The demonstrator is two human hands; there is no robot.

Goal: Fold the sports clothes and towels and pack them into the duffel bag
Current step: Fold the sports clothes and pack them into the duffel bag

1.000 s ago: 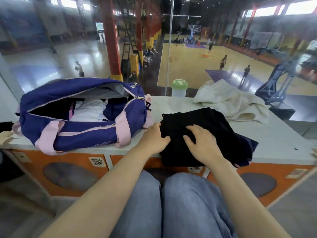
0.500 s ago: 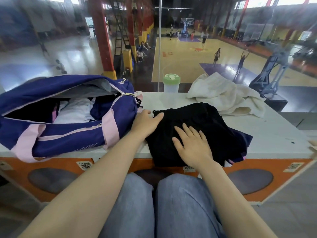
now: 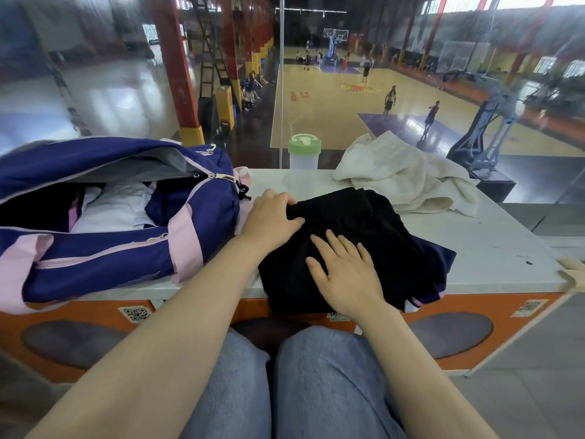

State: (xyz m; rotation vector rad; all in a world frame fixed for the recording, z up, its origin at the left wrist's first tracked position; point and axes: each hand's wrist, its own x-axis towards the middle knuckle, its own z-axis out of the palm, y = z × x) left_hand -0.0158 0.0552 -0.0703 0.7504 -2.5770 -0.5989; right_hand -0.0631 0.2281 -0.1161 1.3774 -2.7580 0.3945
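A folded black garment (image 3: 364,236) lies on the white countertop (image 3: 493,248), its near edge hanging over the front. My left hand (image 3: 272,220) grips the garment's far left corner, fingers curled over the cloth. My right hand (image 3: 345,270) presses flat on its near part, fingers spread. To the left stands the blue duffel bag (image 3: 104,248) with pink straps, unzipped, with white clothing (image 3: 110,207) inside. A crumpled cream towel (image 3: 402,175) lies at the back right of the counter.
A plastic bottle with a green lid (image 3: 304,152) stands at the counter's far edge against a glass pane. Beyond the glass is a basketball hall with people. The counter's right part is bare. My knees in jeans (image 3: 304,381) are below the counter.
My left hand moved up along the garment's left edge to its far corner and took hold of it. My right hand slid a little forward, still flat on the cloth.
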